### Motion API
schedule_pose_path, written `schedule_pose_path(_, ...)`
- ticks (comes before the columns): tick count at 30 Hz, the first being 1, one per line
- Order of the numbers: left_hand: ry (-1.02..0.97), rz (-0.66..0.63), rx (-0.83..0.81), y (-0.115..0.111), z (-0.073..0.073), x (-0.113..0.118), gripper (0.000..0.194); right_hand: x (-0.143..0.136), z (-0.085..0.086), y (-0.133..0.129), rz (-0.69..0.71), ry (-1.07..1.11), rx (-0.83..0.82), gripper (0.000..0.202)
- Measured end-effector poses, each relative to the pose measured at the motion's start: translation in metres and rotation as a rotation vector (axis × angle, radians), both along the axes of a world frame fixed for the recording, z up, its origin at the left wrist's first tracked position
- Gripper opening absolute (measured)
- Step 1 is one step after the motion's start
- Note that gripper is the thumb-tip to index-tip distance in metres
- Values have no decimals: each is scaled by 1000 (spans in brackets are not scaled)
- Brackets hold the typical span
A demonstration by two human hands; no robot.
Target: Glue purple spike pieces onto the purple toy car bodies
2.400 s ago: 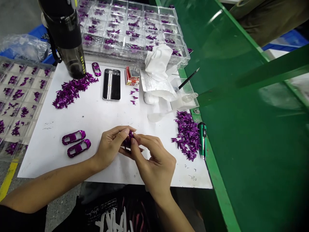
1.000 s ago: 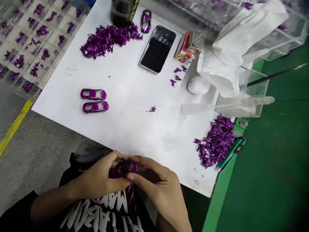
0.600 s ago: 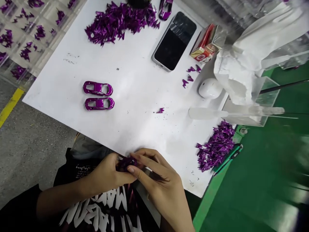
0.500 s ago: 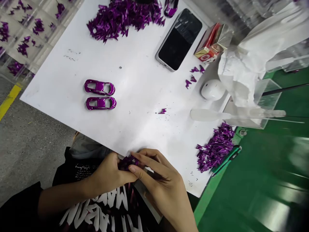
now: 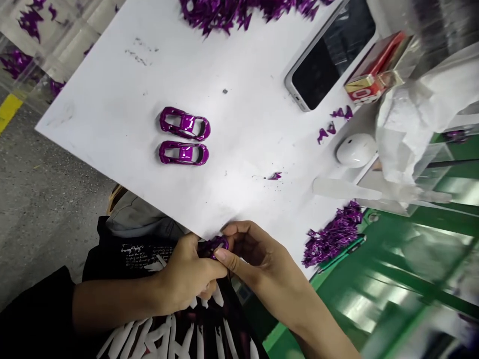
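A glossy purple toy car body [image 5: 217, 244] is held low at the table's near edge, partly hidden by fingers. My left hand [image 5: 187, 274] is closed around its left end. My right hand [image 5: 258, 254] pinches its right end between thumb and curled fingers. On the white board [image 5: 123, 144] above the hands lie two purple toy car bodies, an upper one [image 5: 185, 122] and a lower one [image 5: 183, 153], side by side with open window holes. A small purple pointed piece [image 5: 276, 176] lies to the right of them.
Heaps of purple pieces lie at the top [image 5: 239, 12] and lower right, beside a green pen [image 5: 342, 254]. Rightward are a phone [image 5: 318, 75], a red box [image 5: 370, 85], a white earbud case [image 5: 357, 149] and a translucent bottle [image 5: 344, 188]. A compartment tray [image 5: 56, 45] stands upper left.
The camera view has shifted, so the upper table items appear farther right. My right fingers have moved from reaching over the toy car body to curling at its right end. My left hand still holds it.
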State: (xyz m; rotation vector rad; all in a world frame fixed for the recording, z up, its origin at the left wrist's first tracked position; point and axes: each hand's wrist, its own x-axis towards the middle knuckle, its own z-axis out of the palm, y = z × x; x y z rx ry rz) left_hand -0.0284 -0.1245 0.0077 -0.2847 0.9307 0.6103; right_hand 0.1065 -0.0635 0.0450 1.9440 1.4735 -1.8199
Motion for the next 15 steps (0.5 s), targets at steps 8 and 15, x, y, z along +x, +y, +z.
schedule_pose_path(8, 5, 28, 7, -7, -10, 2, 28, -7, 0, 0, 19, -17, -17, 48)
schedule_pose_path(15, 81, -36, 250, -27, -20, 2, 43, -10, 7, -37, -45, 90, 228, 34)
